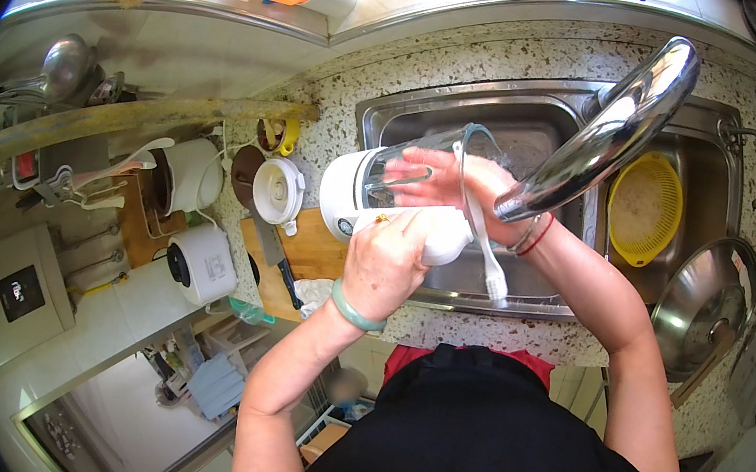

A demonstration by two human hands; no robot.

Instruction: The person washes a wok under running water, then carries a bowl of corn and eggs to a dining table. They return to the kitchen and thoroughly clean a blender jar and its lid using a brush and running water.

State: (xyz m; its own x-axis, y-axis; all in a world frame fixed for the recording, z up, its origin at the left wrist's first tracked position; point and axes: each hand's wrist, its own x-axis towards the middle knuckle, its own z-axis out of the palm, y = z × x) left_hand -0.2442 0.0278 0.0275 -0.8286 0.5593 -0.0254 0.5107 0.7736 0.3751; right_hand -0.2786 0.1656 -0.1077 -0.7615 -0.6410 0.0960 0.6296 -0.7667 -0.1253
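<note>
Left hand (pixel 389 259) grips white handle (pixel 448 236) of clear blender jug (pixel 340 187), centre frame, sideways over the sink (pixel 545 124), presumably so drips land there; right hand (pixel 450 182) open, inside or behind, can't tell.

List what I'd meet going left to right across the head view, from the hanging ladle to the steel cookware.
Steel ladle → white countertop appliance → round white lid → clear jug with a white base → yellow colander → round steel cookware.
</note>
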